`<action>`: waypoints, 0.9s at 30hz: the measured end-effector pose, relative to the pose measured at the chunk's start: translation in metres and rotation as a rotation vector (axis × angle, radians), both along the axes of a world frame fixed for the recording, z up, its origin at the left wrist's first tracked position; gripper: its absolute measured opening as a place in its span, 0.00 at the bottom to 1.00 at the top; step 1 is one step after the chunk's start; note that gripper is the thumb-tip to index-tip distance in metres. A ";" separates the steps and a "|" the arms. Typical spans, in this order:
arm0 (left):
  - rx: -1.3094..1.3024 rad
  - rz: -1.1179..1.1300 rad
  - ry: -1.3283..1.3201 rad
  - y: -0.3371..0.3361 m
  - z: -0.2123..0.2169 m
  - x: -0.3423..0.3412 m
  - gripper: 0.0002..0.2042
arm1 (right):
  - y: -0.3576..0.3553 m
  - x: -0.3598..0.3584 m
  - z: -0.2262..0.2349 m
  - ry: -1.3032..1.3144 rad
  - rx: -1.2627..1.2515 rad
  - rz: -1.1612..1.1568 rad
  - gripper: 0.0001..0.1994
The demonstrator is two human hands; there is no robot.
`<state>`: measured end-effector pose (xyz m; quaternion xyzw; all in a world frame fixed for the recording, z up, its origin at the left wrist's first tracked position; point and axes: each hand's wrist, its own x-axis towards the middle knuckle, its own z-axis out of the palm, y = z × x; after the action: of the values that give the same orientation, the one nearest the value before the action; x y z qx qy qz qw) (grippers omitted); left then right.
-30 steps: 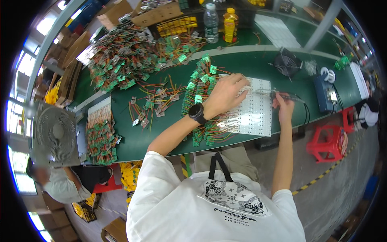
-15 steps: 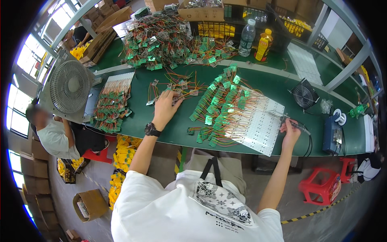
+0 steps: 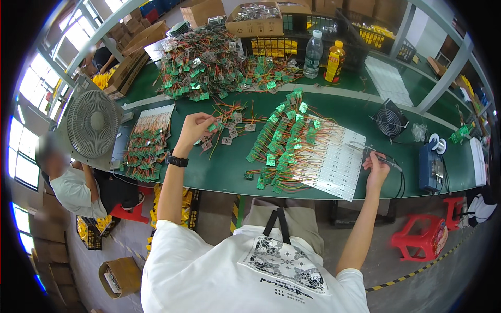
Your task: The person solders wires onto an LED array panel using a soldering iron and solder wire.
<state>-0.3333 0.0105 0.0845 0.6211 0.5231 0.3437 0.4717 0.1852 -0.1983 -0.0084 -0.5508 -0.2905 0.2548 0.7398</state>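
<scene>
My left hand (image 3: pixel 194 133), with a watch on its wrist, is closed in a pinch on a small green circuit board (image 3: pixel 213 127) at the left edge of a loose group of wired boards (image 3: pixel 235 119). My right hand (image 3: pixel 376 166) grips a soldering iron (image 3: pixel 369 151), its tip pointing left over the right part of a white perforated board (image 3: pixel 334 161). Rows of green circuit boards (image 3: pixel 282 135) with red and yellow wires lie along that board's left side. The fingertips of my left hand partly hide the held piece.
A large heap of wired boards (image 3: pixel 201 62) stands at the back, and a second filled white board (image 3: pixel 148 133) lies left beside a fan (image 3: pixel 94 122). Two bottles, a small black fan (image 3: pixel 390 121), a solder spool (image 3: pixel 437 143) and a blue soldering station (image 3: pixel 431 169) are right. A person sits at far left.
My left hand has drawn back to the left from the loose boards, with its fingers now pinched on a small green board. My right hand stays in place with the soldering iron.
</scene>
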 end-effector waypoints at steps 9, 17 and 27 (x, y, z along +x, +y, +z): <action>0.004 -0.320 0.303 -0.058 -0.027 -0.005 0.10 | 0.003 0.002 0.002 -0.042 -0.014 -0.024 0.09; 0.207 -0.332 0.729 -0.105 0.005 0.022 0.08 | 0.002 -0.001 -0.001 0.026 0.048 -0.091 0.08; 0.100 -0.597 0.173 -0.098 0.029 0.156 0.08 | 0.005 0.016 0.009 0.206 0.016 0.011 0.08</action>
<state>-0.1771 -0.0876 0.1131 0.7965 0.3383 0.1613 0.4745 0.2013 -0.1928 0.0009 -0.5142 -0.2181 0.3119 0.7686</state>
